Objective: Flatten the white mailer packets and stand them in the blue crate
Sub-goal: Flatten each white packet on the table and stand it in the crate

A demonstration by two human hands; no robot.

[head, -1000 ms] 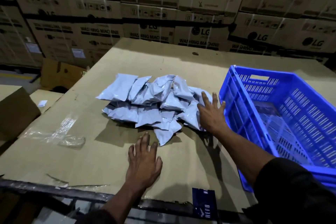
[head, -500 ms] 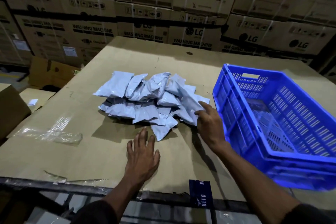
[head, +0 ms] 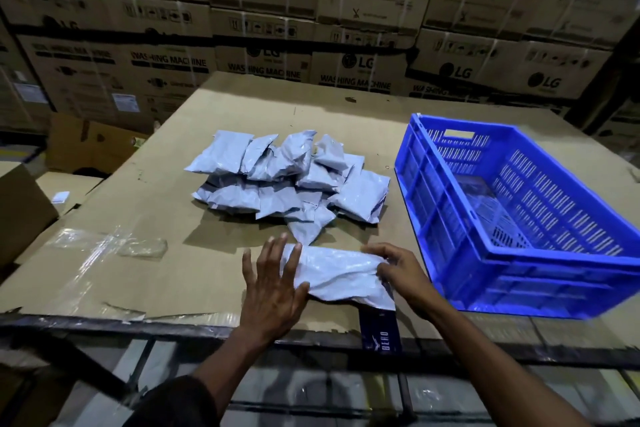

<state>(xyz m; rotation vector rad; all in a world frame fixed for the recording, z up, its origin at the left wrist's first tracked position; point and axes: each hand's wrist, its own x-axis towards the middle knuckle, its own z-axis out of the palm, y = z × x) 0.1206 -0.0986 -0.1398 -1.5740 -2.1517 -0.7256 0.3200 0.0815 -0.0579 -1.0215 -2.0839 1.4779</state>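
Head view only. I take the blue crate [head: 519,215] as my landmark; it sits on the cardboard-covered table [head: 145,218], its long side running away from me. I see no packets standing inside it.

One white mailer packet [head: 339,274] lies flat on the cardboard, just off the crate's near-left corner and close to the table's front edge. It looks wrinkled, not yet smooth.

Left hand [head: 273,284]: fingers straight and spread, palm down, lying over the end of the packet farthest from the crate. I read it as pressing; the thumb lies along the packet's near edge.

Right hand [head: 401,270]: at the packet end nearest the crate, fingers curled, with the fingertips and thumb pinching the plastic at that end.

The pile of remaining packets [head: 291,180] lies on the cardboard to the left of the crate, beyond the held packet and apart from it, several overlapping.

A dark blue label strip [head: 379,329] hangs over the table's front edge below the packet. Crumpled clear tape [head: 114,246] lies on the cardboard well to the left of the crate. Stacked washing machine cartons [head: 346,45] form a wall behind the crate.
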